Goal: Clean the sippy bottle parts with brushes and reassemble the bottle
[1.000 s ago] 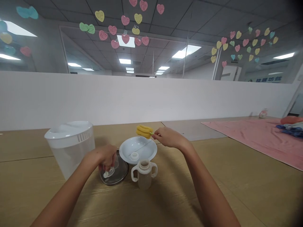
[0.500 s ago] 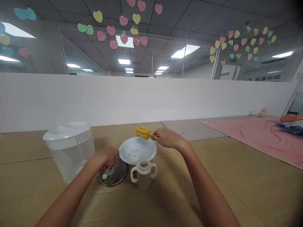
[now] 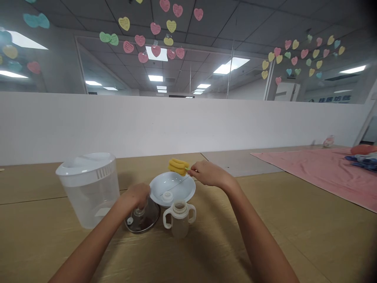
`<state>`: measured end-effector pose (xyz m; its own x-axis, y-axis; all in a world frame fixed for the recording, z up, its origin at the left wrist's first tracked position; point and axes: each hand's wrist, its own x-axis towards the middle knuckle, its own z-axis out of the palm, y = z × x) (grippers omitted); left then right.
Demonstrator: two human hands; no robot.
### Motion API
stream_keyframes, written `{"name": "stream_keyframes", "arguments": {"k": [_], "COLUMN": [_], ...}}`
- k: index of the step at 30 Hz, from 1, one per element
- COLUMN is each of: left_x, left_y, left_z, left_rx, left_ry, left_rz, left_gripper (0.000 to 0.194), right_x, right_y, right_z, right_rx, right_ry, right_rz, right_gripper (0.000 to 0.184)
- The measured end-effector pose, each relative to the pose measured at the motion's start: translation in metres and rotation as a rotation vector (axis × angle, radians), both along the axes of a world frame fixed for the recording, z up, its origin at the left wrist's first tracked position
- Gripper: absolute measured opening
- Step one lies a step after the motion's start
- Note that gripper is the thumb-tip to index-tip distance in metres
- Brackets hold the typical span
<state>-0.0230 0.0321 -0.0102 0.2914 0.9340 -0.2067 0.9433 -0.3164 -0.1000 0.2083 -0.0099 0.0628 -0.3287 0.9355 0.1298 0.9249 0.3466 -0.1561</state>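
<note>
By the far rim of the white bowl (image 3: 159, 182), my right grip (image 3: 207, 172) pinches the green stem (image 3: 187, 169) of a yellow sponge brush (image 3: 177, 166); whether its head touches the rim I cannot tell. My left grip (image 3: 139, 195) points down over a round dark tray (image 3: 151, 218), above a clear piece (image 3: 139, 212), and I cannot see whether I hold it. A small white ring (image 3: 167, 196) lies inside the bowl. Just in front, an open two-handled bottle (image 3: 180, 223) stands upright on the table (image 3: 220, 243), with a lidded clear bucket (image 3: 88, 196) to the left.
</note>
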Motion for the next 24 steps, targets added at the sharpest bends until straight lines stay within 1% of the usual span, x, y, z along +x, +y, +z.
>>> {"name": "stream_keyframes", "arguments": {"k": [3, 8, 14, 17, 22, 24], "left_x": [0.000, 0.005, 0.007, 0.009, 0.012, 0.013], "left_y": [0.000, -0.003, -0.004, -0.005, -0.006, -0.006], "left_z": [0.000, -0.007, -0.010, -0.011, -0.013, -0.014], "left_rx": [0.010, -0.004, 0.016, 0.026, 0.052, 0.042], "left_ry": [-0.001, 0.003, 0.013, 0.015, 0.046, 0.060], "left_rz": [0.001, 0.030, 0.062, 0.062, 0.065, 0.072], "left_gripper": [0.026, 0.027, 0.024, 0.027, 0.039, 0.040], "right_x": [0.000, 0.000, -0.001, -0.001, -0.002, -0.002], "right_y": [0.000, -0.002, -0.001, -0.001, -0.001, -0.001], "right_z": [0.000, 0.000, 0.000, -0.001, -0.001, 0.000], "right_rx": [-0.008, -0.024, -0.029, -0.031, -0.037, -0.045], "right_ry": [-0.001, 0.009, -0.017, -0.022, -0.026, -0.024], "right_rz": [0.000, -0.015, -0.005, -0.005, -0.003, -0.006], "right_gripper": [0.034, 0.034, 0.033, 0.033, 0.033, 0.033]}}
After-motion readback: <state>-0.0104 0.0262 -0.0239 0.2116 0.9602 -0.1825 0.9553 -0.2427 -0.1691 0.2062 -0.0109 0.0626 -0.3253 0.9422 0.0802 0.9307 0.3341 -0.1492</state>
